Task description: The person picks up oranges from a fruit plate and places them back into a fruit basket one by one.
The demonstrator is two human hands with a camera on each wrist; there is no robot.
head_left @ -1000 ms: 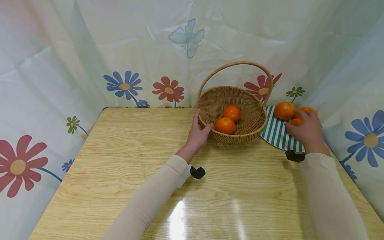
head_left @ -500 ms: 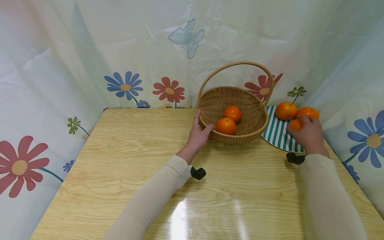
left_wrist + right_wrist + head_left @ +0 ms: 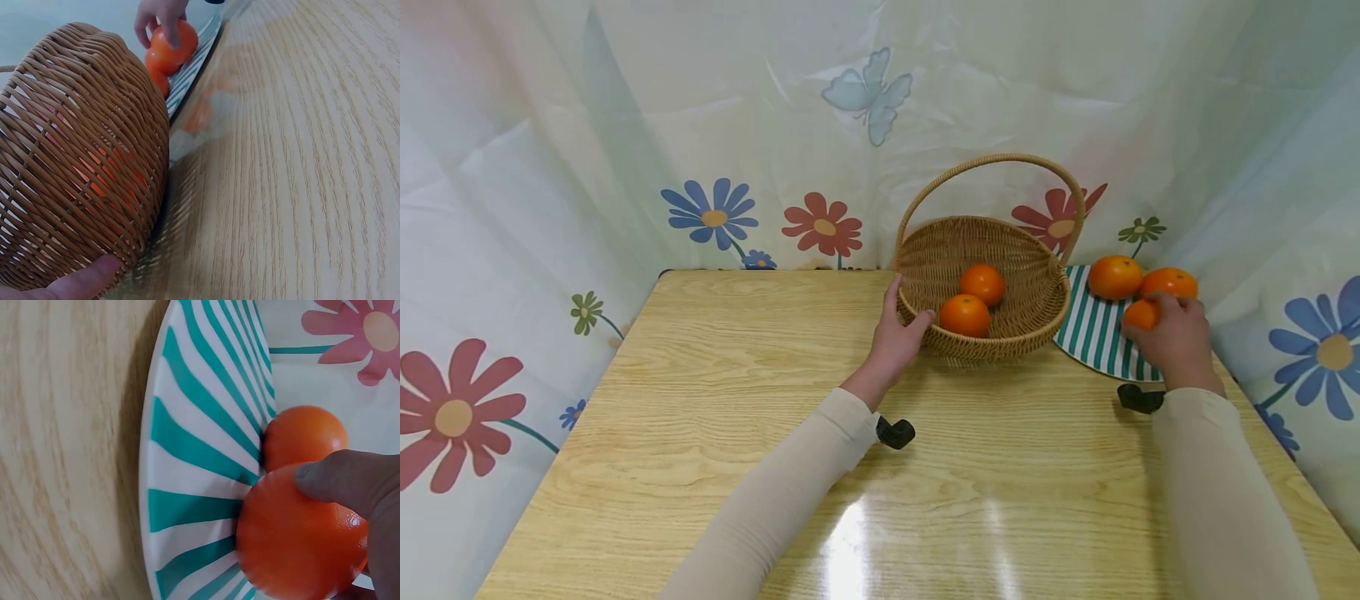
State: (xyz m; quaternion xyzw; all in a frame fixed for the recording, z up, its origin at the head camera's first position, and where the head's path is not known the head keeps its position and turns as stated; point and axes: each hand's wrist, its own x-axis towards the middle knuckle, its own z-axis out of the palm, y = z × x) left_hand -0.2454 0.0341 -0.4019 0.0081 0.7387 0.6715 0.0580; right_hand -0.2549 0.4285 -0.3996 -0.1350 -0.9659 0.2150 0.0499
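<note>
A wicker basket [image 3: 1026, 292] with a tall arched handle stands at the back of the table, two oranges [image 3: 964, 317] inside it. My left hand [image 3: 897, 337] holds its left rim; in the left wrist view the thumb [image 3: 87, 280] lies against the weave. To the basket's right is a green-and-white striped plate [image 3: 1093, 342] bearing three oranges. My right hand [image 3: 1178, 337] grips the nearest orange [image 3: 1141, 314], its thumb pressed on the skin in the right wrist view. That orange [image 3: 300, 537] appears to touch another orange [image 3: 304, 434] behind it. The fingers on its far side are mostly hidden.
A wooden table [image 3: 760, 375] lies under everything. A flower-printed curtain [image 3: 737, 108] hangs close behind the basket and plate and along both sides. A black wrist mount [image 3: 895, 433] juts from the left sleeve, another from the right.
The right hand was spread over the fruit a second ago; its fingers have closed round the nearest orange and drawn slightly back, uncovering the orange behind. The left hand and basket stay put.
</note>
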